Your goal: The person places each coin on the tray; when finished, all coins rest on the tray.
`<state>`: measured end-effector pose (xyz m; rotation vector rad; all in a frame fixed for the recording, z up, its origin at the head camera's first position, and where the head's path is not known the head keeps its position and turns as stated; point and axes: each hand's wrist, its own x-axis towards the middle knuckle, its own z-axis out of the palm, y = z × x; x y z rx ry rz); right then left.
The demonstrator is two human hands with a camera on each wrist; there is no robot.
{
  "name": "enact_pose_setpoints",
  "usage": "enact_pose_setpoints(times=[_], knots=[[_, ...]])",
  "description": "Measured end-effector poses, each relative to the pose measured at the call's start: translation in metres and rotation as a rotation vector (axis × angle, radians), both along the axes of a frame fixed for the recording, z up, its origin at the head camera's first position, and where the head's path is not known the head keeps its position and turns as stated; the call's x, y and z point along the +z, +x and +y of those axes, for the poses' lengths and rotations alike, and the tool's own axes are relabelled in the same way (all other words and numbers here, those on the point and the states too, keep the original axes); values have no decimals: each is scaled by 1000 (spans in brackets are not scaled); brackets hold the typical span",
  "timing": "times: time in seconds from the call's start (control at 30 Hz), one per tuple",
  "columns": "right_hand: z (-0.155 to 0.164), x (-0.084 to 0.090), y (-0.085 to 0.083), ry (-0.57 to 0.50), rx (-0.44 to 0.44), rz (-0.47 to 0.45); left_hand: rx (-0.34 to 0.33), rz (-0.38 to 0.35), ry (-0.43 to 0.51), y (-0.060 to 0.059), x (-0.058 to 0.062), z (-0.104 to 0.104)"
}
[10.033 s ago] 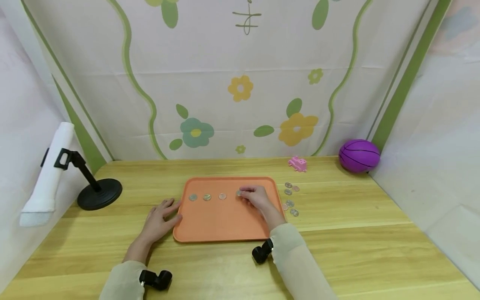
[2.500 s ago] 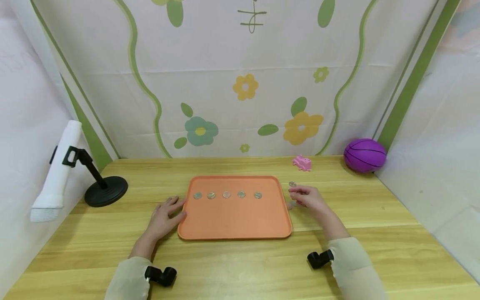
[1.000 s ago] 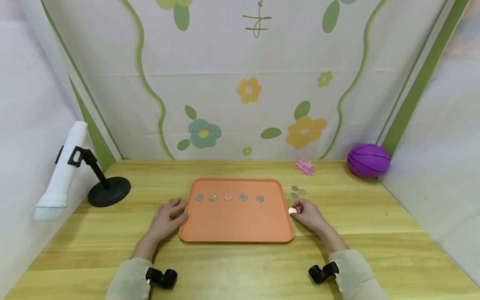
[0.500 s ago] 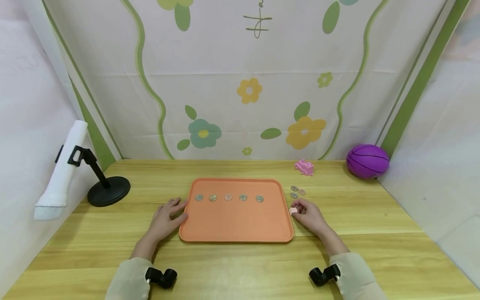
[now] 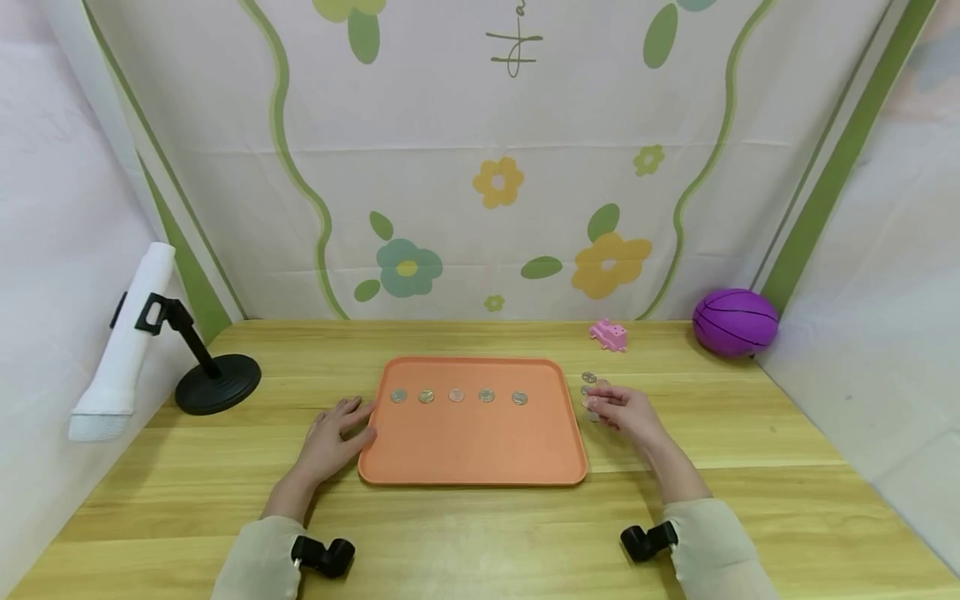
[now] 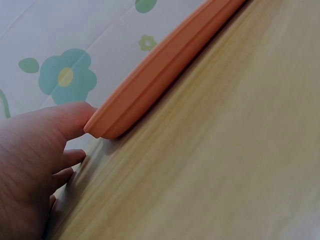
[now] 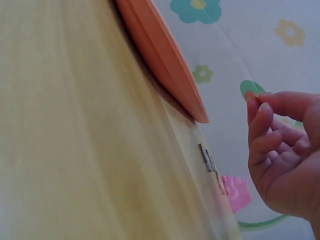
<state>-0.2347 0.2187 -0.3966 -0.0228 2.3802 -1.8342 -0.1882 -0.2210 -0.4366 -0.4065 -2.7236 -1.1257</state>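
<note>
1. Coin point(image 7: 251, 94): a copper-coloured sliver shows between thumb and forefinger tips in the right wrist view. It is held above the table, just right of the tray's right rim; the head view does not resolve it.
2. Right hand point(image 5: 621, 408): fingers curled, tips pinching the coin. It hangs over the loose coins, with the tray lying to its left.
3. Loose coins point(image 5: 589, 378): a small cluster on the wood just right of the tray's far right corner, partly hidden by the right hand. The right wrist view shows 2 or so point(image 7: 207, 161) lying flat, seen edge-on.
4. Tray point(image 5: 472, 479): orange, long axis running left to right. Its open floor lies nearer the viewer than the coin row.
5. Coin row point(image 5: 457, 395): 5 coins in a line along the tray's far part, parallel to its long axis. The rightmost coin point(image 5: 520, 398) is the nearest to the right hand.
6. Left hand point(image 5: 330, 433): fingers spread and flat on the table. The left wrist view shows the thumb point(image 6: 70, 117) touching the tray's near left corner point(image 6: 107, 127); it is the farther hand from the loose coins.
7. Surroundings: pink toy point(image 5: 608, 335) and purple ball point(image 5: 735, 322) at the far right, black stand point(image 5: 217, 383) with a white roll point(image 5: 123, 346) at the left.
</note>
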Motion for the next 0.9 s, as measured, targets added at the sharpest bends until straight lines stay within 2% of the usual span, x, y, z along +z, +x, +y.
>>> enact_pose_setpoints(times=[0.07, 0.13, 0.23, 0.3, 0.47, 0.53, 0.67, 0.9], knots=[[-2, 0, -4, -5, 22, 26, 1, 0, 0, 1, 0, 0], [-1, -11, -13, -51, 54, 70, -1, 2, 1, 1, 1, 0], [-7, -17, -21, -96, 87, 82, -1, 12, -1, 2, 1, 0], [-17, -13, -20, -114, 106, 89, -1, 19, -3, 2, 0, 0], [-56, 19, -6, -103, 126, 60, 2, 11, -1, 1, 0, 0], [-70, 24, -6, -123, 135, 40, 0, 7, 1, 0, 0, 0], [-97, 24, -9, -173, 178, 29, -1, 8, 2, -2, 0, 0], [-144, 19, -4, -181, 276, 16, 1, 1, -4, 1, 2, 0]])
